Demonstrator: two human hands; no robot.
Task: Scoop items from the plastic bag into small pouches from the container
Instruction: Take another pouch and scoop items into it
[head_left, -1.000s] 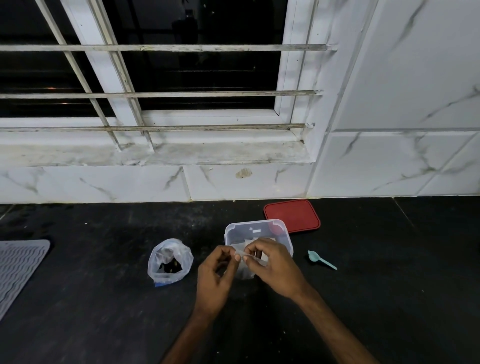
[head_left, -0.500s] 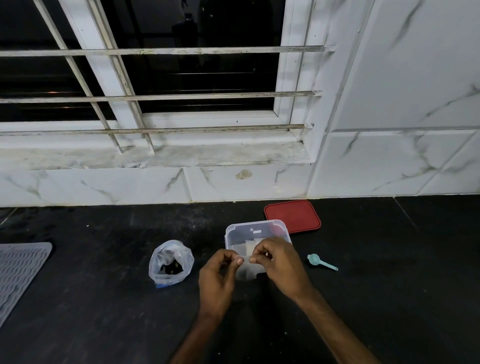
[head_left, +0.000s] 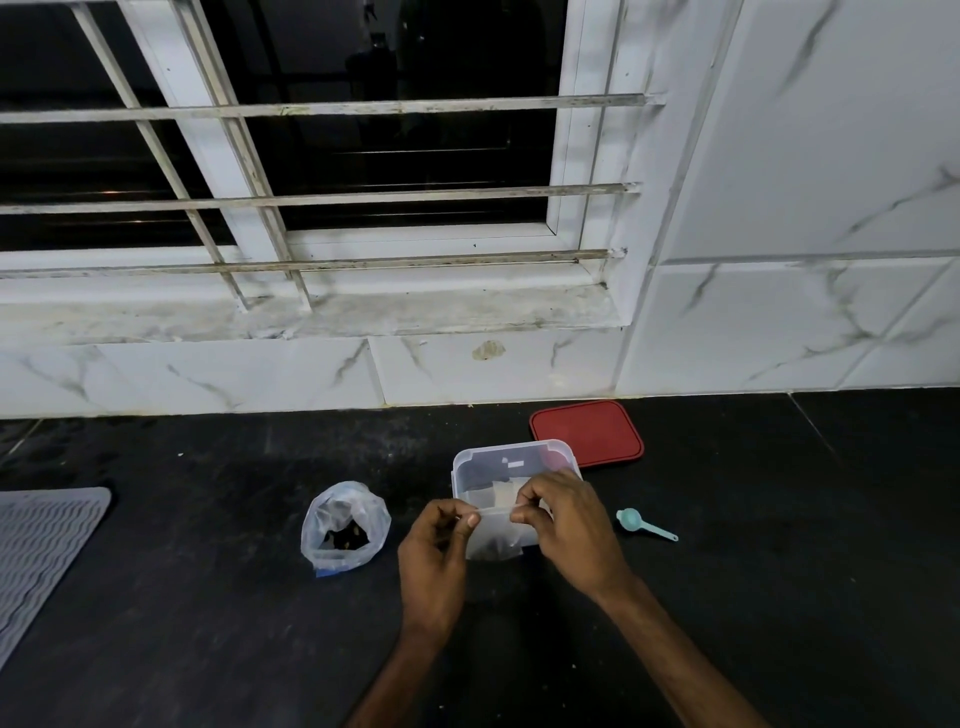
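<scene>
A small clear pouch (head_left: 493, 535) hangs in front of the clear plastic container (head_left: 511, 457), with dark bits at its bottom. My left hand (head_left: 434, 551) pinches its top left corner and my right hand (head_left: 566, 525) pinches its top right edge. More pale pouches lie inside the container. To the left stands an open plastic bag (head_left: 343, 525) with dark items inside. A small teal scoop (head_left: 644, 524) lies on the counter right of my right hand.
The red lid (head_left: 587, 432) lies flat behind the container by the tiled wall. A grey ribbed mat (head_left: 36, 551) covers the far left of the black counter (head_left: 779, 519). A barred window with a sill rises behind.
Both hands stay at the pouch top; their fingertips have spread slightly apart along its edge. The view has shifted a little.
</scene>
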